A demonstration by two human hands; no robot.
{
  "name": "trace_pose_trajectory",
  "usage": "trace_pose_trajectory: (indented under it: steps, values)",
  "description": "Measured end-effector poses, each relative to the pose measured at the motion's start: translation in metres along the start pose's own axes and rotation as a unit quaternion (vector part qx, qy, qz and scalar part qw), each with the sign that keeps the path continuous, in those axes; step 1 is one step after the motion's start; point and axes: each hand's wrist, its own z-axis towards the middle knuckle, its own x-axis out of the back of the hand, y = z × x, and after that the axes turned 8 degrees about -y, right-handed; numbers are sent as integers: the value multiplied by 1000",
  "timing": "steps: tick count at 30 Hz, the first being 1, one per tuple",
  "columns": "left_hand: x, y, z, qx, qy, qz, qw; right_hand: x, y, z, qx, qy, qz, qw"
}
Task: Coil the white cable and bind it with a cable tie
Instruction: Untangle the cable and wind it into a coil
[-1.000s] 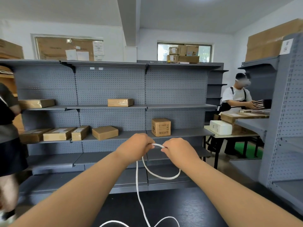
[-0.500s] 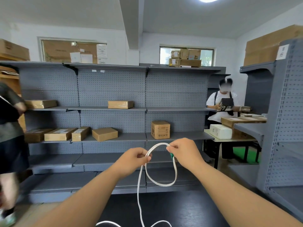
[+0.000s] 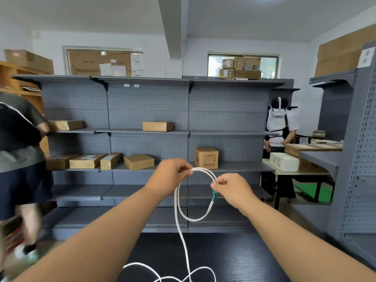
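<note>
Two strands of the white cable [image 3: 192, 220] run side by side over the top of a loop held in the air between both hands, above a black table [image 3: 244, 258]. The left hand [image 3: 172, 176] pinches the strands at the loop's upper left between thumb and fingertips, its other fingers curled in. The right hand [image 3: 232, 189] pinches them at the upper right in the same way, and a green plug [image 3: 214, 195] hangs just below its fingers. From the left hand one strand drops straight down to the table, where the slack lies in loose curves at the near edge. Behind the hands stands a grey shelf unit [image 3: 142, 102] with a pegboard back, carrying several cardboard boxes; one upright box [image 3: 207, 157] sits just beyond the loop. A person [image 3: 19, 129] in a dark shirt stands at the far left, blurred. Another person [image 3: 280, 124] in a white shirt stands at the right, by a table bearing a white box [image 3: 283, 161].
</note>
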Motion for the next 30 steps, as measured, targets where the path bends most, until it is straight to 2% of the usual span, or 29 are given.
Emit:
trace_pose_trajectory:
  steps: [6,9,12,15,19,23,30]
  values:
    - [13,4,5,-66,-31,134,988,-3,-33,3,119,23,-160,980]
    - [18,-2,7,-87,-44,156,983,-6,-42,5,132,30,-226,965]
    - [19,-8,7,-99,-47,158,981,-9,-48,9,131,38,-240,961]
    - [18,-17,3,-85,-19,100,991,-11,-55,14,124,51,-218,967]
    - [10,-33,-3,-21,-15,-51,998,-18,-63,20,118,57,-190,973]
    - [0,-53,-13,28,-50,-164,985,-23,-63,26,92,77,-157,980]
    - [-9,-85,-21,45,-91,-294,950,-36,-60,37,54,137,-13,989]
